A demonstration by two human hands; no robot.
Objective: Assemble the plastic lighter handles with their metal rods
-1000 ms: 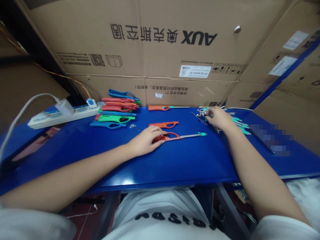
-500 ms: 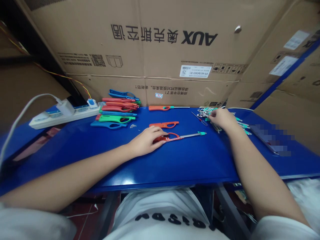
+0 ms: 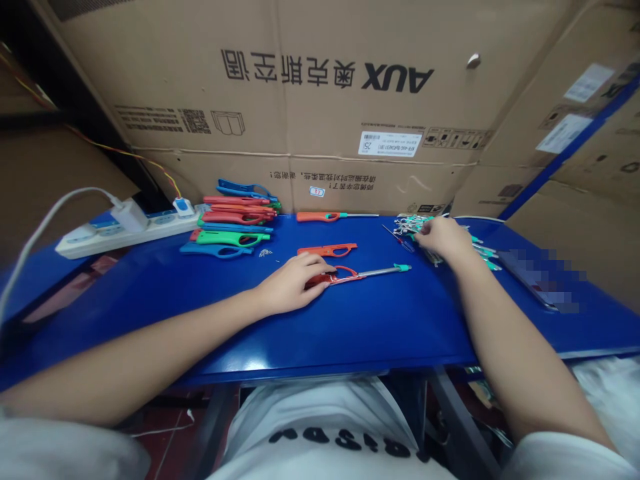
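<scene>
My left hand (image 3: pixel 293 283) is closed on the handle of an orange-red stick lighter (image 3: pixel 345 275) lying on the table. The lighter's metal tube (image 3: pixel 377 272) points right, with a teal piece at its end. Just beyond it lies an orange handle shell (image 3: pixel 345 250) with a trigger loop. My right hand (image 3: pixel 445 239) reaches into a pile of metal lighter rods with teal ends (image 3: pixel 411 224). Its fingers are closed among them; what they pinch is hidden. Left of this pile lies a small screwdriver (image 3: pixel 400 239).
A whole orange stick lighter (image 3: pixel 315 217) lies near the cardboard wall (image 3: pixel 325 133). To the left are stacked coloured handle shells (image 3: pixel 233 237), small screws (image 3: pixel 265 253) and a white power strip (image 3: pixel 130 231). A flat, partly blurred device (image 3: pixel 530 280) lies at right on the blue table (image 3: pixel 350 340).
Almost nothing differs. Both hands keep their places, the left on the lighter and the right in the pile of rods; the view has shifted very slightly.
</scene>
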